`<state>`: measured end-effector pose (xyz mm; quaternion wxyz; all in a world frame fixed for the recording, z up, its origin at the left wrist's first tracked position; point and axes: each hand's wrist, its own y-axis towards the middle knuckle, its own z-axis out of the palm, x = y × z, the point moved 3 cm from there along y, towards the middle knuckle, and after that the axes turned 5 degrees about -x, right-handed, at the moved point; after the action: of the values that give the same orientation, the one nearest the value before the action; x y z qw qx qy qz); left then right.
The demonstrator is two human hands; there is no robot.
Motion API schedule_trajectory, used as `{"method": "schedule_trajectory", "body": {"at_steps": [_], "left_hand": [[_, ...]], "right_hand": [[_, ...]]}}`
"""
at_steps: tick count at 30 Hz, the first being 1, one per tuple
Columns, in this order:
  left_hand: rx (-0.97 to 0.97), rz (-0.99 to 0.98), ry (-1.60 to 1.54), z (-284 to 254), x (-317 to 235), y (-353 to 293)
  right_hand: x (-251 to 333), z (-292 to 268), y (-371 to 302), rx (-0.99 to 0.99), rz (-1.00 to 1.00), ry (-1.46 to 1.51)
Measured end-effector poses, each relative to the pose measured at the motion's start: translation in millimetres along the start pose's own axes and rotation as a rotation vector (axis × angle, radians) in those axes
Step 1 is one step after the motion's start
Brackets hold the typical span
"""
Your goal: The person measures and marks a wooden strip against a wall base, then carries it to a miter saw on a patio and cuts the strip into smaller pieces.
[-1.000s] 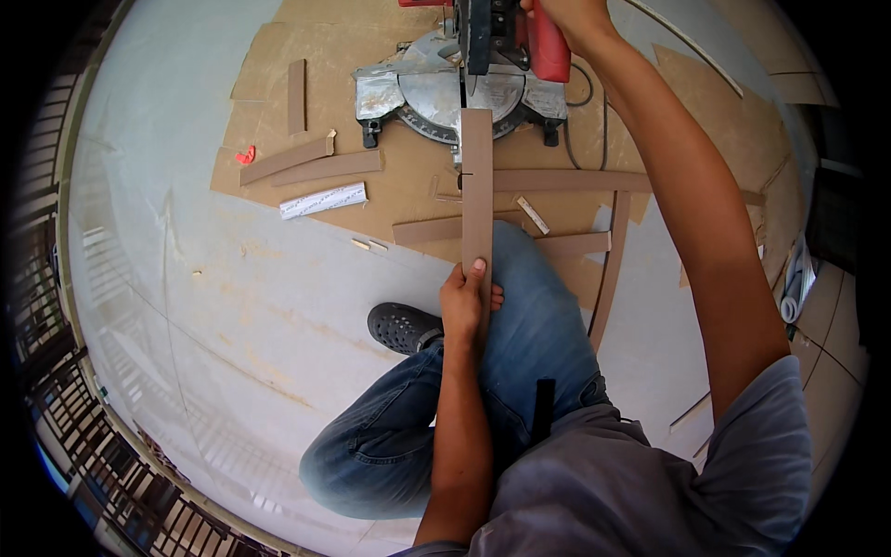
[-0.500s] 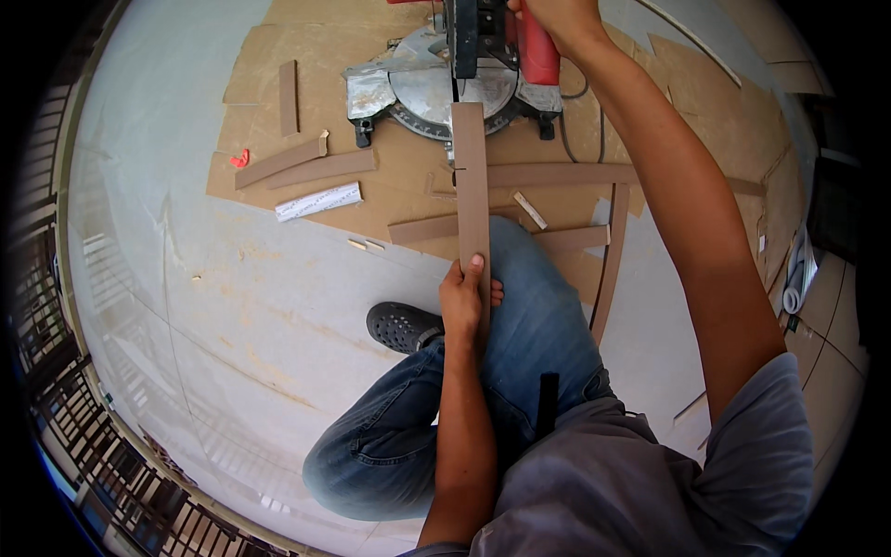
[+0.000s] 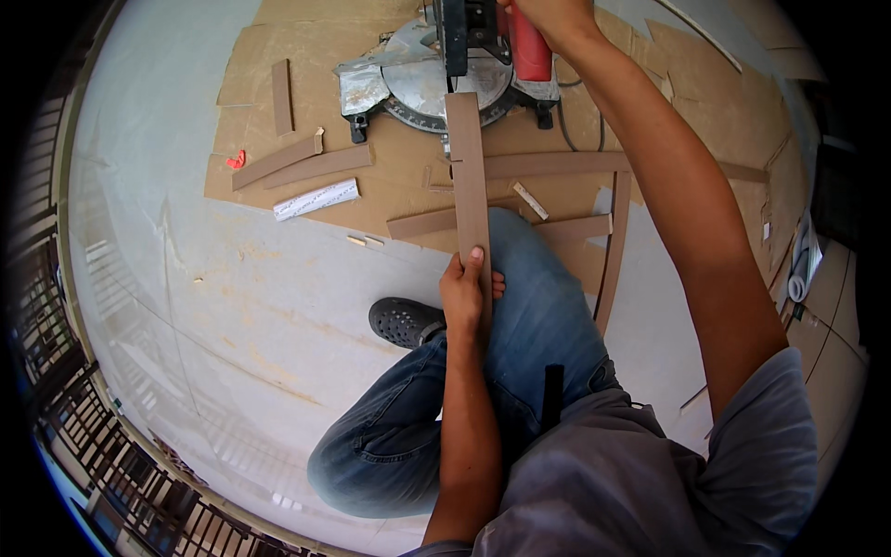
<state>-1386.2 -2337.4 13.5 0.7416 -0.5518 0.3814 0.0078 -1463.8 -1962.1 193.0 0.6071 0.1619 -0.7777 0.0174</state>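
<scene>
one long brown board [image 3: 471, 186] is clasped in the left hand [image 3: 464, 290].

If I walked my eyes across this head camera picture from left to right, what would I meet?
Red scrap → white patterned piece → dark clog → left hand around a brown board → right hand on a red handle → rolled pale sheet.
</scene>
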Motion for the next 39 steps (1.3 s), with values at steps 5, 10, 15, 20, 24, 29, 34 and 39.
{"method": "schedule_trajectory", "body": {"at_steps": [5, 10, 15, 20, 24, 29, 34, 39], "left_hand": [[0.013, 0.003, 0.001, -1.8, 3.5, 3.0], [0.014, 0.000, -0.012, -0.2, 2.6, 2.3], [-0.003, -0.006, 0.002, 2.4, -0.9, -0.3], [0.006, 0.016, 0.019, -0.2, -0.8, 0.3], [0.012, 0.009, 0.023, -0.7, 3.0, 3.9], [0.016, 0.017, 0.015, -2.7, 4.5, 4.9], [0.013, 0.005, -0.011, 5.8, -1.4, -0.6], [-0.031, 0.005, -0.018, -5.8, -4.5, -3.4]], "right_hand": [[7.8, 0.2, -4.9, -0.009, 0.020, -0.021], [2.1, -2.0, -5.1, -0.008, -0.040, -0.011], [0.4, -2.3, -4.8, -0.011, -0.055, -0.040], [1.8, -3.5, -5.9, -0.003, -0.072, -0.027], [-1.8, -2.9, -4.6, 0.004, -0.070, -0.024], [-2.2, -1.9, -5.2, 0.006, -0.066, 0.004], [-4.1, -6.4, -1.1, 0.009, -0.074, 0.013], [-4.9, 8.2, -5.4, 0.017, -0.049, 0.025]]}}
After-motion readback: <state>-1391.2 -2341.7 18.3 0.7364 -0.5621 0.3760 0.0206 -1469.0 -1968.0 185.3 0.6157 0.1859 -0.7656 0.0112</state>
